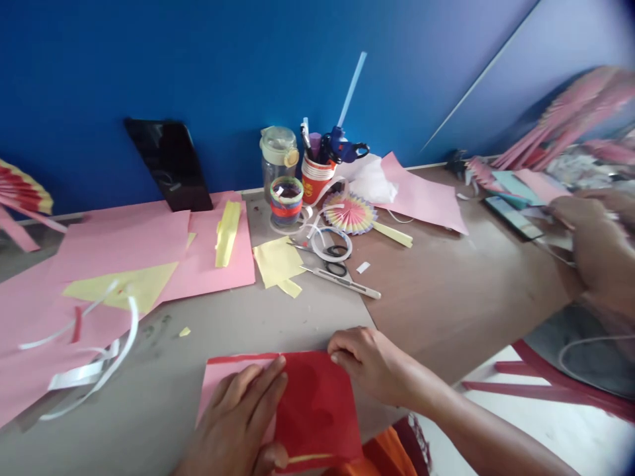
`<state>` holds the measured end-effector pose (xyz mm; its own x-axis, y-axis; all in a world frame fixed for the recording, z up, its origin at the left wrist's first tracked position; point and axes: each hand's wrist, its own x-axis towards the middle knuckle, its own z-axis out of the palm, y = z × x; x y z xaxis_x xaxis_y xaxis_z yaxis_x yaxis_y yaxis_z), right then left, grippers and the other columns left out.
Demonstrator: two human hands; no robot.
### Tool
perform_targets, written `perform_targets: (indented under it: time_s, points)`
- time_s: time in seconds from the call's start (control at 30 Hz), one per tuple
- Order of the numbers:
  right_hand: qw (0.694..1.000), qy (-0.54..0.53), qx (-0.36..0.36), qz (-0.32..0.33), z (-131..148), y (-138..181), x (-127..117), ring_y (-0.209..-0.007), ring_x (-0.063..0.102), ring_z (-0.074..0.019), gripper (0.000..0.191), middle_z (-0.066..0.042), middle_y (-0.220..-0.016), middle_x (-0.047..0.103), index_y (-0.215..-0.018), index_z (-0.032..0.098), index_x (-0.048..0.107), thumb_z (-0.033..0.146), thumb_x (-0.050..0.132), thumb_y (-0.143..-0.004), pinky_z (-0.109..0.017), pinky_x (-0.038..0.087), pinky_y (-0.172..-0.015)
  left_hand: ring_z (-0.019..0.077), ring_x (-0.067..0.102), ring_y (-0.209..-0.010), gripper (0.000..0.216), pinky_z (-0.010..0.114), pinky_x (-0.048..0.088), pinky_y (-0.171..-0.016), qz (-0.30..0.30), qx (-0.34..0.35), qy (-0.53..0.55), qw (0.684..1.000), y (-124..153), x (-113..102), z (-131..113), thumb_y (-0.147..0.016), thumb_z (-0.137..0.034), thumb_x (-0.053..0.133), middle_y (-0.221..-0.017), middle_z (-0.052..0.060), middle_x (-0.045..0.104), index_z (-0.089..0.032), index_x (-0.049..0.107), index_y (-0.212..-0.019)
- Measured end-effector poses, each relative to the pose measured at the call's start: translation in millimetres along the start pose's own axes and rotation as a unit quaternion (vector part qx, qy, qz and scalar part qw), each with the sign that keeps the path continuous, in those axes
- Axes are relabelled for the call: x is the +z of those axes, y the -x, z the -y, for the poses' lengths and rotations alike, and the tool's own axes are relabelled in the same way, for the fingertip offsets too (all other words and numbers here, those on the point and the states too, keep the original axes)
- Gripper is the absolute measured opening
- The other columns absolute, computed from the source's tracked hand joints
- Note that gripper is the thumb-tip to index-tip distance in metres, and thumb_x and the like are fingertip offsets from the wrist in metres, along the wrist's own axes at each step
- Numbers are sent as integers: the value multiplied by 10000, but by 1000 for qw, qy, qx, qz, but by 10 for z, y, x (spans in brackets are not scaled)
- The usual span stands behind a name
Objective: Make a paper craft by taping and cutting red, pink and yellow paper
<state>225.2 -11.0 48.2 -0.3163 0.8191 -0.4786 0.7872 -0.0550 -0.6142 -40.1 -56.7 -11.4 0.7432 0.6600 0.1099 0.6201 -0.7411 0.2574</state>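
A sheet of red paper [320, 403] lies at the table's near edge, with pink paper [212, 387] showing at its left side and a narrow red strip along the top. My left hand [238, 416] rests flat across the pink part, fingers stretched out and touching the red sheet. At the upper right corner, my right hand [370, 363] has its fingers curled closed on the red paper's edge. A thin yellow line shows near the bottom of the red sheet.
Pink sheets [124, 231] and white strips [131, 324] cover the left. Farther back lie a craft knife [347, 284], scissors [337, 268], tape roll [347, 254] and paper fan [351, 213]. A phone [173, 165] leans on the wall. Another person's arm [600, 258] reaches in at right.
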Motion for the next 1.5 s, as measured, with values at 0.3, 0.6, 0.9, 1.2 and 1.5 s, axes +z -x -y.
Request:
perform_targets:
  time_s: [0.3,0.6,0.9,1.2,1.5]
  points:
    - [999,42,-7,3,-79,126,-4,-597,530,-148,433,8,-627,597,-1230,202,555,174,483,-804,-231,344,-575,263,412,-1210,605,329,383,-954,-41,23,-6,999,16,67,41,-800,-446,555,-1476,33,405,-180,471,-1337]
    - [999,3,-34,-31,-53,180,-88,-743,588,-151,251,-26,-821,653,-1034,229,690,214,531,-840,-238,408,-700,255,431,-1178,568,338,376,-935,-38,10,-30,999,-21,32,13,-737,-293,580,-1461,9,429,-199,515,-1293]
    - [998,-17,-12,-56,0,76,77,-603,490,-114,191,1,-679,584,-716,174,582,144,445,-845,-224,347,-586,251,405,-1223,624,331,394,-966,19,-1,-34,999,5,-27,-3,-706,-238,593,-1486,-8,389,-231,493,-1322]
    - [998,-6,39,-50,-19,61,140,-593,467,-118,151,18,-653,553,-749,188,557,173,443,-846,-239,311,-573,248,432,-1182,560,331,417,-925,-1,2,-48,999,-13,-6,-12,-703,-232,595,-1481,-32,395,-244,545,-1260]
    - [998,19,47,-24,-43,120,184,-583,460,-170,669,4,-620,524,-1467,95,214,222,441,-851,-278,336,-572,254,460,-1135,586,353,433,-897,5,6,-67,998,-27,-13,-26,-689,-240,652,-1441,-13,456,-238,539,-1264]
